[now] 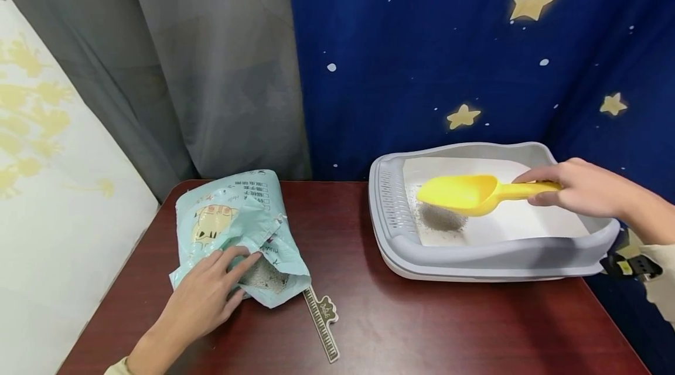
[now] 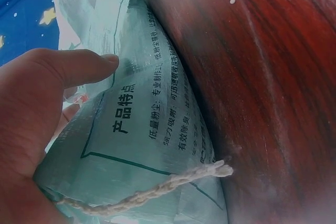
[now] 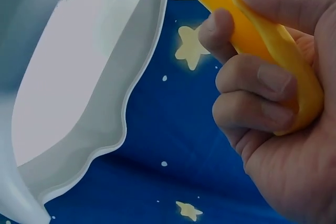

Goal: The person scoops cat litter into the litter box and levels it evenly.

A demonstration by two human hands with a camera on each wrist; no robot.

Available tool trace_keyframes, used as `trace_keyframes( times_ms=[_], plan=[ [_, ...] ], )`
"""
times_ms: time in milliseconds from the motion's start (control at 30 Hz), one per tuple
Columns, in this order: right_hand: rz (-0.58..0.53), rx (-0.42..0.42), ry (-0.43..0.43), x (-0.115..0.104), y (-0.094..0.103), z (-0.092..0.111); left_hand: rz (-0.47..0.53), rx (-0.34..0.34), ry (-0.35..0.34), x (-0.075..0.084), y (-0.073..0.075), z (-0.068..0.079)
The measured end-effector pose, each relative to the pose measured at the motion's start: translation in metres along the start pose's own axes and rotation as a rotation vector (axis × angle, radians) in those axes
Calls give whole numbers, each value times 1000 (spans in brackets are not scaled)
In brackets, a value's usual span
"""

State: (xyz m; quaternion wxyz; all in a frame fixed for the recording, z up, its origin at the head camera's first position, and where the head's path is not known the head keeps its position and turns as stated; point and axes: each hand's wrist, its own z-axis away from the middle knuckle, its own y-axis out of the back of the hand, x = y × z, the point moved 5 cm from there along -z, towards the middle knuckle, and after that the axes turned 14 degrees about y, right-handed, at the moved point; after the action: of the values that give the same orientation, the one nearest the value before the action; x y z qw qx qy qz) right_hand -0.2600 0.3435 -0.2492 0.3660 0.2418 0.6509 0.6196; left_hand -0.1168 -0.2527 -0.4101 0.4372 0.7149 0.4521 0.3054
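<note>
A yellow scoop point(image 1: 464, 194) is held by its handle in my right hand point(image 1: 585, 187), fingers curled round it in the right wrist view. Its bowl is above a grey-rimmed white litter box point(image 1: 501, 258), over a small pile of grey litter point(image 1: 440, 218). At the left, a light-blue litter bag point(image 1: 263, 187) lies on the table with its mouth toward me, pale granules point(image 1: 266, 277) showing inside. My left hand point(image 1: 203, 293) holds the bag near its mouth, thumb along the printed side point(image 2: 152, 114) and fingers on the other side.
A flat strip with a piano-key pattern point(image 1: 321, 328) lies on the dark red table point(image 1: 422, 328), beside the bag's mouth. Grey and blue star-patterned curtains point(image 1: 369, 70) hang behind the table. A white wall panel point(image 1: 58, 199) stands along the left edge.
</note>
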Motion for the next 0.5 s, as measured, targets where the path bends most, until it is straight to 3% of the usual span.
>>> trace_keyframes(
  times_ms=[200, 500],
  plan=[
    [24, 33, -33, -3, -5, 13, 0, -6, 4, 0, 0, -1],
    [73, 235, 44, -6, -16, 34, 1, -11, 10, 0, 0, 0]
  ],
)
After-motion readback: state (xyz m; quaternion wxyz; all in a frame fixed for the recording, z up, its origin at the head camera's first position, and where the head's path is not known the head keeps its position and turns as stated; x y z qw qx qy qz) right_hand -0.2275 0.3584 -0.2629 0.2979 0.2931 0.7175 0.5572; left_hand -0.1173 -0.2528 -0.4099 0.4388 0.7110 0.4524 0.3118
